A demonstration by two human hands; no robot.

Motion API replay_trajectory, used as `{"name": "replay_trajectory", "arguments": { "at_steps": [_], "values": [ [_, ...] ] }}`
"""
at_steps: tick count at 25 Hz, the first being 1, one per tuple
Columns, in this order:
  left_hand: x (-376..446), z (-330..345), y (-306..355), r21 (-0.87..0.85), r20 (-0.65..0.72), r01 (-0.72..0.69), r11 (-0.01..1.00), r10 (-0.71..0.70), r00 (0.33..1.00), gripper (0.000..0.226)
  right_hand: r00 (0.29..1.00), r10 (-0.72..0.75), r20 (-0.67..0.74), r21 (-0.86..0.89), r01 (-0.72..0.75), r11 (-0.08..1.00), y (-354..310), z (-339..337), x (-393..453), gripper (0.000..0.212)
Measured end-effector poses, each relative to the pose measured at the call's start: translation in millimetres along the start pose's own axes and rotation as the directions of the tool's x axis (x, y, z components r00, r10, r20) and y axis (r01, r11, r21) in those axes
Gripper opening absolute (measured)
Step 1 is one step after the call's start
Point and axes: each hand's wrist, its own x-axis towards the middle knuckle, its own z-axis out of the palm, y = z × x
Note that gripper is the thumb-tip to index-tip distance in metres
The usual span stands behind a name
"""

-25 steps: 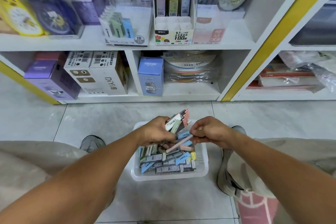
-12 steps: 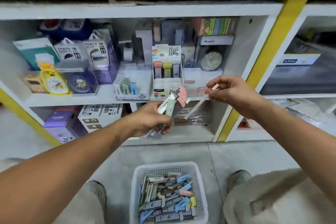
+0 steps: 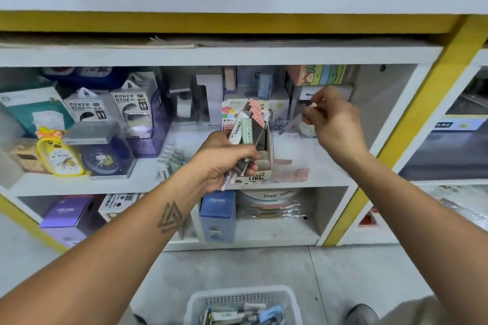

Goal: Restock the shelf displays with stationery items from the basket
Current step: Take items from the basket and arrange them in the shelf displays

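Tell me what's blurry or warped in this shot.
Head view: right hand and the stick it pinches are motion-smeared; left hand with its bundle is sharper; shelf lines bow from the wide lens; power bank packs show glare.

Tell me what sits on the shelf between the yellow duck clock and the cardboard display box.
In the head view, between the yellow duck clock and the display box: a blue clock in a clear case, then a blurred small box.

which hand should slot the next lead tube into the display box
Right, probably. The right hand already pinches a single tube, raised beside the display box. The left hand is full, gripping a bundle.
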Motion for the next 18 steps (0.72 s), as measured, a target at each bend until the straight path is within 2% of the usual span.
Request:
{"name": "replay_trajectory", "arguments": {
  "at_steps": [3, 5, 10, 15, 18],
  "values": [
    [13, -6, -1, -0.008, -0.049, 0.008, 1.000, -0.008, 0.999, 0.023, 0.994, -0.070, 0.082, -0.129, 0.080, 0.988, 15, 19, 11, 0.004],
    [18, -6, -1, -0.003, -0.033, 0.013, 1.000, -0.013, 0.999, 0.022, 0.988, -0.079, 0.135, -0.199, 0.105, 0.974, 22, 28, 16, 0.005],
    [21, -10, -7, 0.036, 0.000, 0.028, 0.999, -0.028, 1.000, 0.026, 0.981, -0.124, 0.148, -0.254, 0.159, 0.954, 26, 44, 18, 0.006],
    [19, -9, -8, 0.055, 0.018, 0.015, 0.998, -0.016, 1.000, 0.027, 0.960, -0.162, 0.228, -0.294, 0.226, 0.929, 25, 49, 19, 0.008],
    [19, -9, -6, 0.060, 0.026, 0.009, 0.998, -0.011, 1.000, 0.025, 0.961, -0.178, 0.210, -0.279, 0.233, 0.932, 25, 53, 21, 0.011]
  ]
}}
